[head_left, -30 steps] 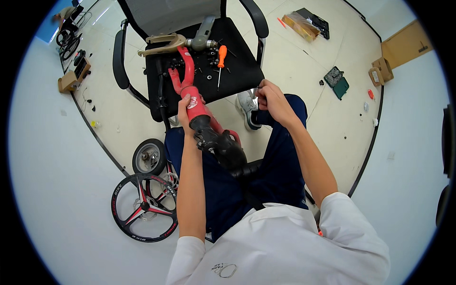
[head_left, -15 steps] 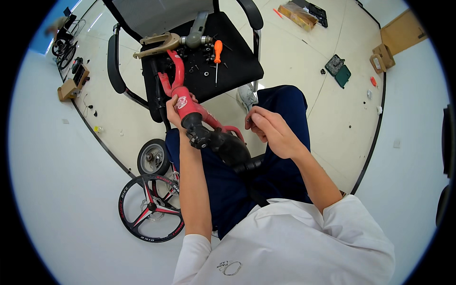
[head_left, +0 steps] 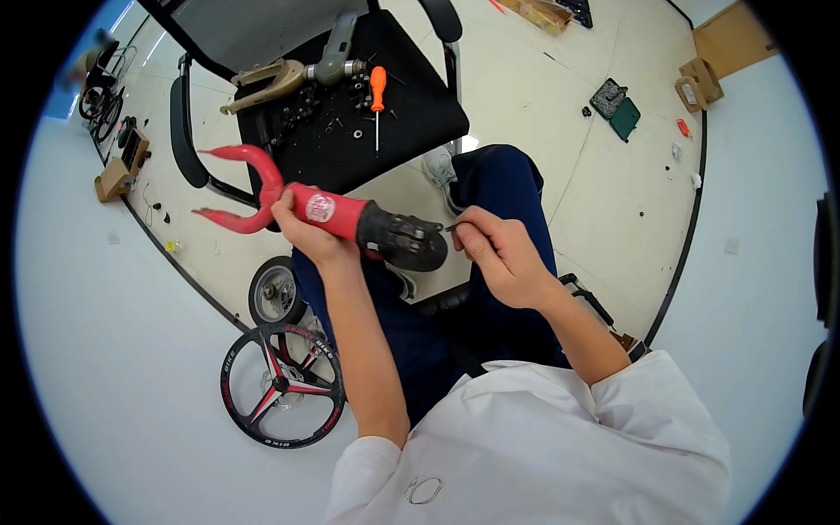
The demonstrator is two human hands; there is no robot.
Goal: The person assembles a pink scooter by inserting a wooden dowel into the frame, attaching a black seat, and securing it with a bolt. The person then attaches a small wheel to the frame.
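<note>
My left hand (head_left: 308,234) grips a red fork-shaped bicycle frame part (head_left: 297,206) with a black end piece (head_left: 402,241), held level over my lap. My right hand (head_left: 497,254) pinches a small thin dark tool (head_left: 452,227) whose tip points at the black end piece. Ahead stands a black office chair (head_left: 411,105); on its seat lie an orange-handled screwdriver (head_left: 377,92), a tan and grey metal part (head_left: 293,74) and several small screws and bits.
A black spoked wheel (head_left: 282,385) with red accents lies on the floor at my left, with a smaller grey wheel (head_left: 275,293) beside it. Cardboard boxes (head_left: 700,80) and a green case (head_left: 619,109) sit at the far right. More parts lie at the far left (head_left: 114,166).
The red frame part has swung from pointing away to lying level across my lap. My right hand has come from the far side of my knee to the part's black end, holding the thin tool.
</note>
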